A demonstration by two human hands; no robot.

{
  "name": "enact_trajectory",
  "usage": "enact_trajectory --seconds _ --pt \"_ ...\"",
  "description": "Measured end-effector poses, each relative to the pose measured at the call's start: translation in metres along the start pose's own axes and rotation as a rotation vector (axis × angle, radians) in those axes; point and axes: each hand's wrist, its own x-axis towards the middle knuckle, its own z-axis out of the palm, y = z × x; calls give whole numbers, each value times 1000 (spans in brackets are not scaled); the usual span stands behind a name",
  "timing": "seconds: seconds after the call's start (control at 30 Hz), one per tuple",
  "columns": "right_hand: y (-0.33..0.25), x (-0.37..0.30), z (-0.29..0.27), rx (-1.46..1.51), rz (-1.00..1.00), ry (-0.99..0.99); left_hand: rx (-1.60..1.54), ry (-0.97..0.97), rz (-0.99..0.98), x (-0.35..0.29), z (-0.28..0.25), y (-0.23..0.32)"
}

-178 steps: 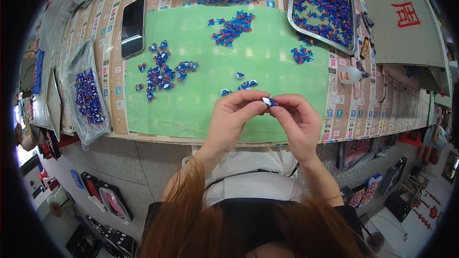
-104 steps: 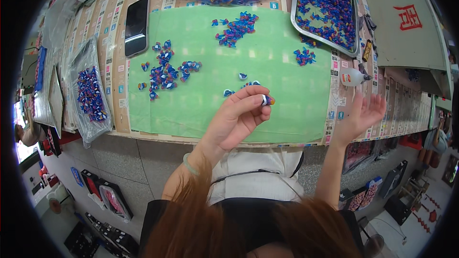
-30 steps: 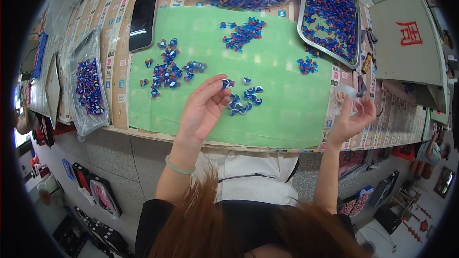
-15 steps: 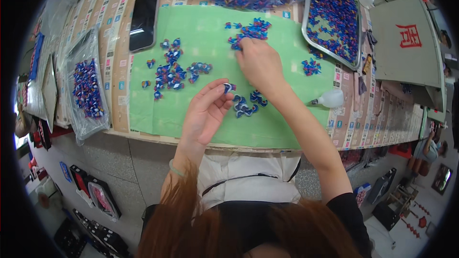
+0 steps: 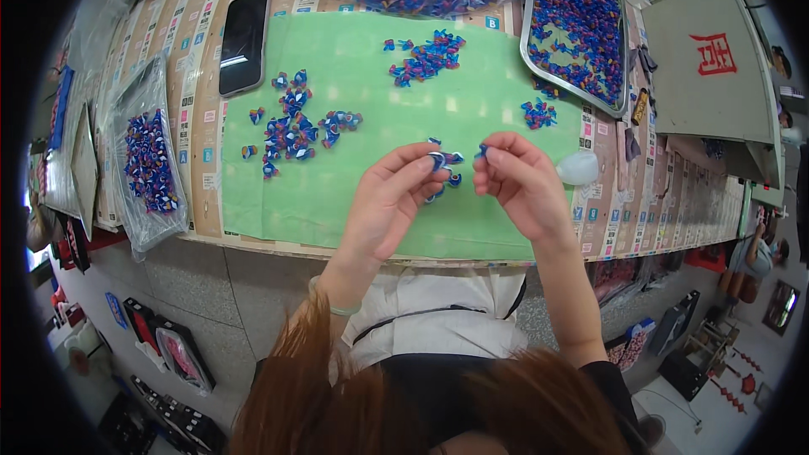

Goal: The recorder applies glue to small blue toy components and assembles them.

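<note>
While your left hand (image 5: 388, 202) pinches a blue-and-white piece (image 5: 437, 162) between thumb and forefinger, your right hand (image 5: 529, 190) grips a small blue bit (image 5: 481, 152) the same way, its remaining fingers curled. You hold the two apart, above the near half of the green sheet (image 5: 329, 211). On the sheet's left part lies a cluster of blue-and-white pieces (image 5: 291, 136); toward its far edge sits a pile of blue-and-purple bits (image 5: 427, 59). Your white bottle (image 5: 578, 168) is at the sheet's right edge, and a black phone (image 5: 243, 42) lies by its far left corner.
</note>
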Motion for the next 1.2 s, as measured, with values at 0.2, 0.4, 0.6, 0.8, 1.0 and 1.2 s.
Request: enact_trajectory --seconds 0.2,0.4,0.6,0.8,1.0,1.2 --pt "11 -26 8 -226 -173 86 115 2 -14 -5 18 -13" --pt "18 -28 3 -343 -252 110 210 -1 50 -5 21 -24" --pt "20 -27 -3 -217 -185 58 437 32 244 -9 26 -27" --pt "26 -28 1 -401 -373 114 603 -10 312 -13 28 -19" --pt "29 -27 1 -504 -459 136 637 -14 328 -13 28 -21" --pt "29 -30 6 -411 -400 141 878 -75 512 -13 21 -27"
